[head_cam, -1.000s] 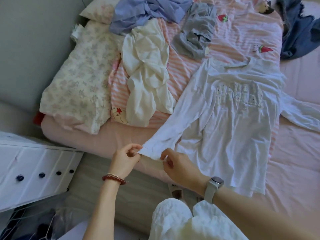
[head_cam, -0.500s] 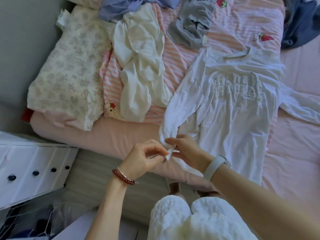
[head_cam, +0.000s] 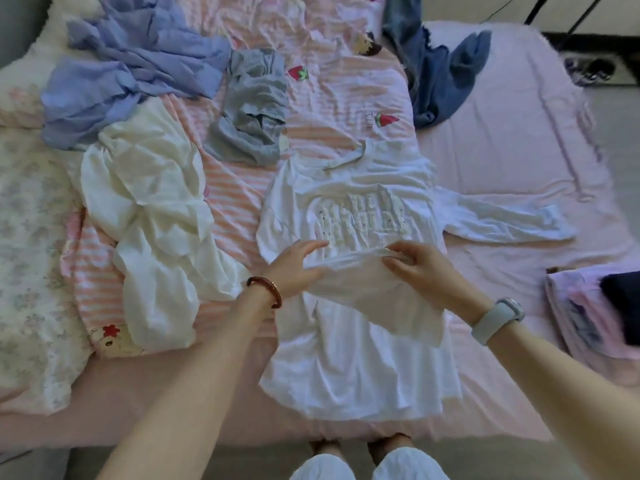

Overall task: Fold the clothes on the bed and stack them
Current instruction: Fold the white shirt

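Note:
A white long-sleeved shirt (head_cam: 360,368) with lettering on the chest lies face up on the pink bed (head_cam: 512,161). Its left sleeve is folded across the body below the lettering. My right hand (head_cam: 419,271) pinches that sleeve's cuff near the shirt's middle. My left hand (head_cam: 294,270), fingers spread, rests flat on the sleeve at the shirt's left side. The other sleeve (head_cam: 505,223) lies stretched out to the right.
Unfolded clothes lie at the back and left: a cream garment (head_cam: 156,223), a lilac one (head_cam: 131,74), a grey one (head_cam: 252,109) and a dark blue one (head_cam: 440,74). A folded stack (head_cam: 595,310) sits at the right edge. A floral pillow (head_cam: 31,265) is at the left.
The left sleeve, held out at the bed's edge before, has been carried up and laid across the shirt's body. Both hands moved forward over the shirt; the view shifted right.

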